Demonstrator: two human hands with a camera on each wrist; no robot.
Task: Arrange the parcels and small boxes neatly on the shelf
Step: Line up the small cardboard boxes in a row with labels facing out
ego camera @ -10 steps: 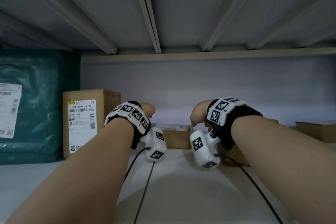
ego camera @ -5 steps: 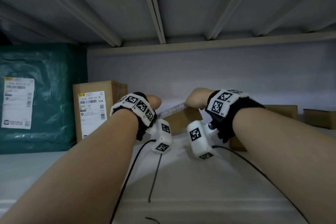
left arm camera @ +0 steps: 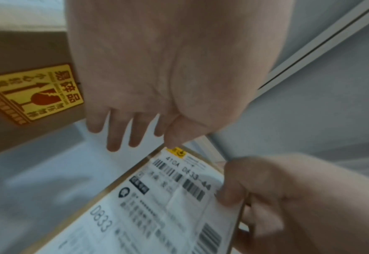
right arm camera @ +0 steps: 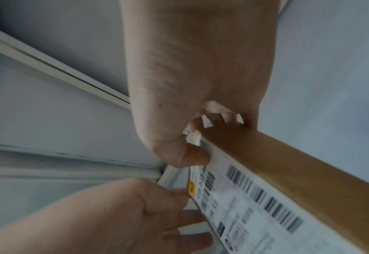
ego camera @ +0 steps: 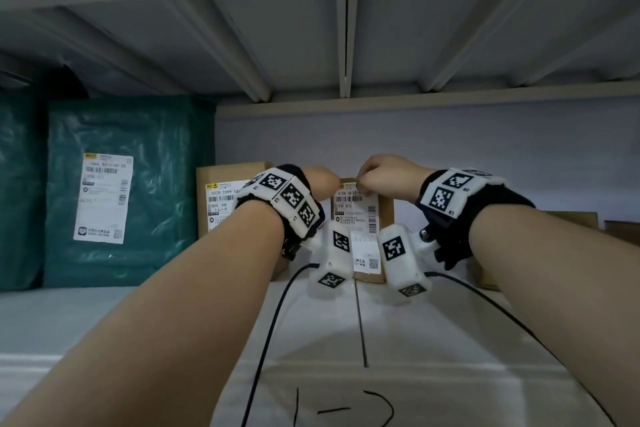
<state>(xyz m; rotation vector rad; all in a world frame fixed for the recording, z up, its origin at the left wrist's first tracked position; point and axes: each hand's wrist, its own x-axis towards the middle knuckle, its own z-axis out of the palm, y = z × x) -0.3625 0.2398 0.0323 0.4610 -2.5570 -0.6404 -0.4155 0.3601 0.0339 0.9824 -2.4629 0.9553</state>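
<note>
A parcel storeroom or courier pick-up point, by the look of it. A pale metal shelf carries goods under the ribbed underside of the board above. A green mailer with a barcoded label stands at the far left; right of it stand brown boxes with printed shipping labels. A yellow fragile sticker marks one box. A handwritten bay number sits on the shelf's front edge.
</note>
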